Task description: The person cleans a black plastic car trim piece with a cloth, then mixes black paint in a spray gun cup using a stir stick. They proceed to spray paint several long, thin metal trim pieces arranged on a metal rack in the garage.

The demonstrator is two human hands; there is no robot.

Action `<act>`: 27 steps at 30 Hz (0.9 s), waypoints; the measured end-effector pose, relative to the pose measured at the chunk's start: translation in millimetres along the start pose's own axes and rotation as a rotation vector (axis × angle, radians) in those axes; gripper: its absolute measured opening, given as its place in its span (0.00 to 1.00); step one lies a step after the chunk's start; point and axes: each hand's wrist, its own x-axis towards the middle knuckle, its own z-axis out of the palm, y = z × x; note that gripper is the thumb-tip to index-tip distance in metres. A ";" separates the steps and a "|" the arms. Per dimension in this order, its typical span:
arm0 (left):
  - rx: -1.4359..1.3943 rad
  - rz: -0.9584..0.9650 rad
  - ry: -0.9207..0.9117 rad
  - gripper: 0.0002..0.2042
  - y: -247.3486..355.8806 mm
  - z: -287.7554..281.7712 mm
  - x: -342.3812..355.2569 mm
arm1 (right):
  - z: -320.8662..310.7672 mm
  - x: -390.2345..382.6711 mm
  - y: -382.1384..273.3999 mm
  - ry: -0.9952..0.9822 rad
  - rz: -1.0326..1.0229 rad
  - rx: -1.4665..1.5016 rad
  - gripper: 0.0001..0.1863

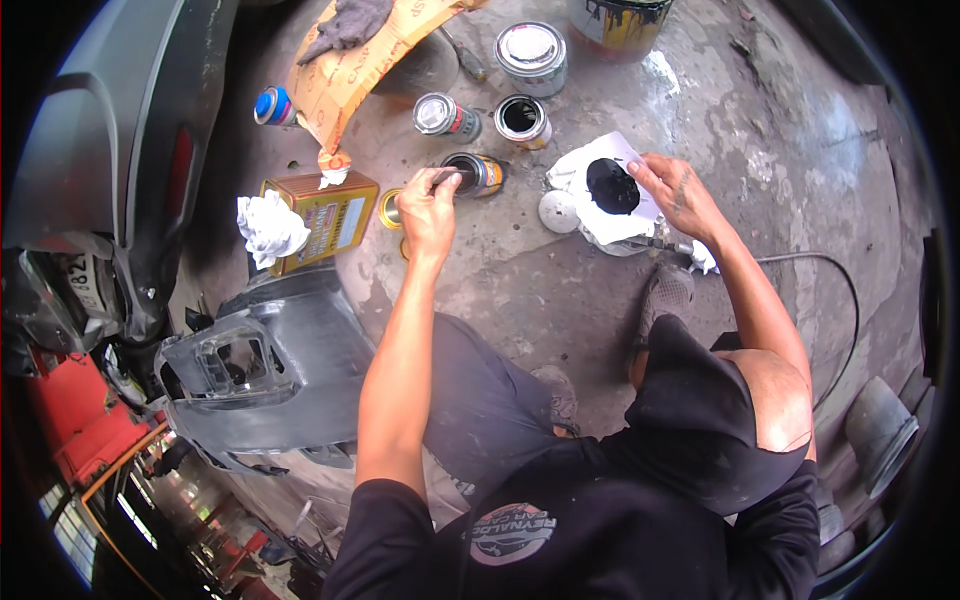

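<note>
My left hand (pixel 428 212) is closed in a pinch on a small dark thing at the rim of an open paint can (pixel 487 174) with an orange label. Its kind cannot be made out. My right hand (pixel 682 190) grips the edge of a white paper (pixel 632 160) between thumb and fingers. Glossy black paint (pixel 612 187) pools in the middle of the paper. Crumpled white cloth or paper and a pale round cap (pixel 558 212) lie beside it. Underneath, a partly hidden metal tool (pixel 645 243) meets a dark hose (pixel 825 262).
Beyond my hands stand a small grey can (pixel 445 118), an open can of black paint (pixel 523 120), a larger lidded can (pixel 531 58) and a stained bucket (pixel 618 25). A gold rectangular tin (pixel 322 215) and a dark car bumper part (pixel 270 355) are at my left.
</note>
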 end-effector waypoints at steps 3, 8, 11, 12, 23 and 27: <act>0.048 0.084 0.028 0.05 3.3 2.9 7.5 | 0.5 0.1 1.4 0.004 -0.001 -0.011 0.30; 0.139 0.095 0.020 0.05 1.1 -6.9 8.0 | 2.1 -0.7 5.0 0.022 -0.013 0.024 0.30; 0.052 -0.045 -0.005 0.05 4.8 -4.7 -1.5 | 2.6 -0.6 4.1 0.021 0.017 0.035 0.30; 0.024 -0.067 -0.002 0.05 0.6 -2.5 -3.2 | 3.1 0.4 2.6 0.012 0.012 0.028 0.30; 0.138 -0.064 0.041 0.07 -6.3 -4.7 -1.2 | -2.2 -0.3 -5.3 -0.027 0.012 -0.016 0.30; -0.222 -0.302 0.124 0.05 -6.9 6.5 -0.5 | 1.0 0.3 -0.8 0.003 -0.015 -0.009 0.30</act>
